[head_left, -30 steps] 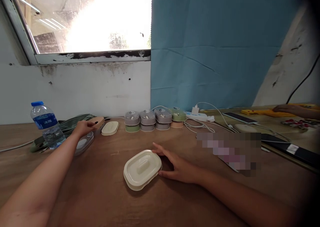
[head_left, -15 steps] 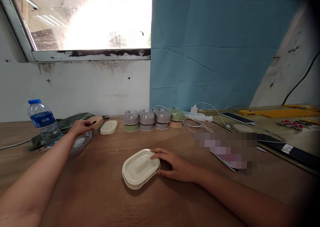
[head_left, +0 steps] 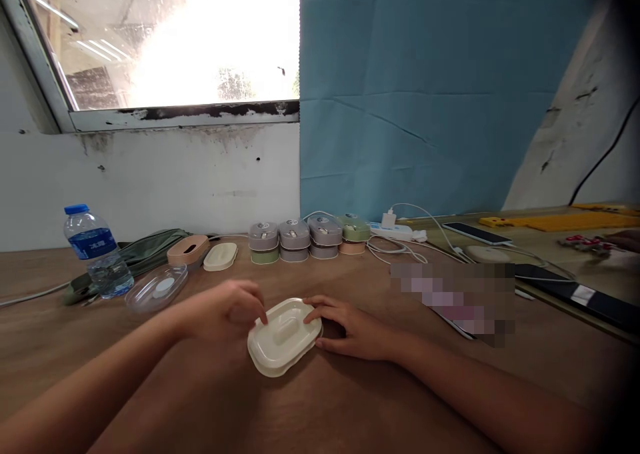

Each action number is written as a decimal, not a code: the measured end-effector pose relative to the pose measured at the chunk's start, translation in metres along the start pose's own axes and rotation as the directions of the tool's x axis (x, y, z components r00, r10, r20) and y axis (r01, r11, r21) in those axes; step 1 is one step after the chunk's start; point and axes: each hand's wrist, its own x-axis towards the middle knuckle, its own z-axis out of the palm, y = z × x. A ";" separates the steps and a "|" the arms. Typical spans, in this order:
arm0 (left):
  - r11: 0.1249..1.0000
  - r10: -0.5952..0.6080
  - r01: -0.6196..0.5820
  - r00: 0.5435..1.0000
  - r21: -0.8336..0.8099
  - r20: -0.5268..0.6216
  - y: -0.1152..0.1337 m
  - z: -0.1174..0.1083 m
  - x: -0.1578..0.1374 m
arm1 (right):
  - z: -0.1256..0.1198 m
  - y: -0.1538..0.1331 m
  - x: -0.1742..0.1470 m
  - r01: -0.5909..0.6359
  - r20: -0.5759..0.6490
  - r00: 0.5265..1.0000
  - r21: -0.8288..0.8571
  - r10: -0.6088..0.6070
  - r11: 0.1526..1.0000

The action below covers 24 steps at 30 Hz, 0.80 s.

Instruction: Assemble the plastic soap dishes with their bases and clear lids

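Observation:
An oval cream plastic lid (head_left: 285, 339) with a raised bar in its middle sits tilted on the brown table in front of me. My right hand (head_left: 345, 327) grips its right end, fingers on top and thumb at the near side. Close to the lid's far left edge is my left hand (head_left: 233, 311), fingers curled and smeared by motion. I cannot tell whether it touches the lid or holds anything. Further back left are a peach oval box part (head_left: 188, 249), a clear lid (head_left: 157, 287) with a white disc, and a second cream oval piece (head_left: 221, 257).
Several stacked oval lunch boxes (head_left: 294, 234) line the wall. A water bottle (head_left: 97, 251) and a green bag (head_left: 150, 253) stand left. To the right lie a power strip (head_left: 393, 231), cables, phones (head_left: 477, 234) and a blurred patch. Part of another hand (head_left: 625, 239) shows far right.
My left hand has left the peach part at the back left and come to the cream lid. My right hand keeps its hold. At the far right edge another hand has appeared.

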 end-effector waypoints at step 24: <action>0.722 -0.490 0.612 0.782 0.323 -0.385 -0.119 -0.031 0.009 | -0.004 -0.010 -0.001 -0.063 0.019 0.998 -0.033 0.063 0.997</action>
